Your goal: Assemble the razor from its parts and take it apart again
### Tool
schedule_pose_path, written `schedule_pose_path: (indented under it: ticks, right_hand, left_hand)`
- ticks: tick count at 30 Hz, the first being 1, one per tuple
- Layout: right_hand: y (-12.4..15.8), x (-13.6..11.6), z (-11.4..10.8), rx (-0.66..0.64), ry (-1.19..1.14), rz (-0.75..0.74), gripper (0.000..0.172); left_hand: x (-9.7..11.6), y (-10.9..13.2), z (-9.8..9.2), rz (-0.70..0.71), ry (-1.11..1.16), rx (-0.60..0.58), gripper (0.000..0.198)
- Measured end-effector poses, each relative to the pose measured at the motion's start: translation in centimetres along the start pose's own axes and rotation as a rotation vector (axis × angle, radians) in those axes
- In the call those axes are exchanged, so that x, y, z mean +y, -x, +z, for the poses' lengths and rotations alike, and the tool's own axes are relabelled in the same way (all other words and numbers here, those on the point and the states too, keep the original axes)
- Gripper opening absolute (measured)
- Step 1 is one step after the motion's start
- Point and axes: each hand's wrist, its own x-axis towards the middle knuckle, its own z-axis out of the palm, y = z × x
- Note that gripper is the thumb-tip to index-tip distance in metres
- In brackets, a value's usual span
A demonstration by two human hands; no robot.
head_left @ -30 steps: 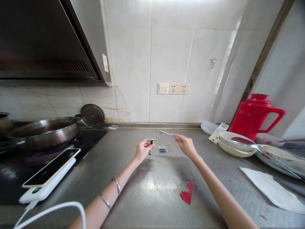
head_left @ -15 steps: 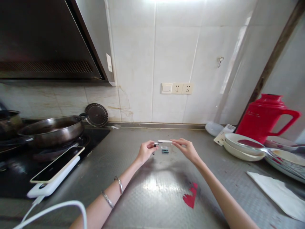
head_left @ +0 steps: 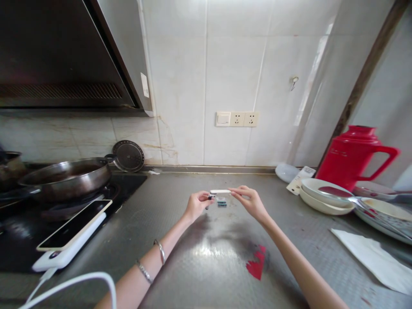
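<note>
My left hand (head_left: 196, 206) is closed in a pinch on a small black-and-silver piece (head_left: 210, 197), too small to name. The fingertips of my right hand (head_left: 250, 201) grip one end of a slim white bar (head_left: 219, 191), held level. Its other end lies close above the small piece; whether they touch I cannot tell. Between and below the hands, a small clear packet with blue-green contents (head_left: 222, 202) rests on the steel counter (head_left: 180, 257).
Left, a phone (head_left: 75, 225) lies on a white power bank (head_left: 71, 244) with a cable, beside a pan (head_left: 69, 178) on the stove. Right stand a red thermos jug (head_left: 349, 156), bowls (head_left: 325, 201) and a white napkin (head_left: 370, 257). A red scrap (head_left: 256, 264) lies in front.
The white bar has moved slightly left, so its free end is now over the small piece in my left hand. Both hands keep their grips. The whole view has shifted slightly.
</note>
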Motion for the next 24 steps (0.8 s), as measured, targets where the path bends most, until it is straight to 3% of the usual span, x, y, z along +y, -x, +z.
schedule_pose_path:
  ticks: [4, 9, 16, 24]
  right_hand:
    - [-0.1, -0.6, -0.1, -0.028, 0.015, -0.056, 0.03]
    - [-0.1, 0.0, -0.9, 0.03, 0.056, -0.036, 0.029]
    - [-0.1, -0.7, 0.0, -0.034, 0.076, -0.108, 0.027]
    - [-0.1, -0.6, -0.2, 0.0, 0.018, -0.084, 0.029]
  left_hand:
    - [0.0, 0.1, 0.0, 0.018, -0.01, -0.02, 0.021]
    - [-0.2, 0.0, 0.0, 0.007, -0.026, 0.015, 0.023]
    - [-0.4, 0.2, 0.1, 0.049, -0.064, -0.021, 0.019]
    - [-0.3, 0.1, 0.0, 0.032, -0.061, 0.008, 0.02]
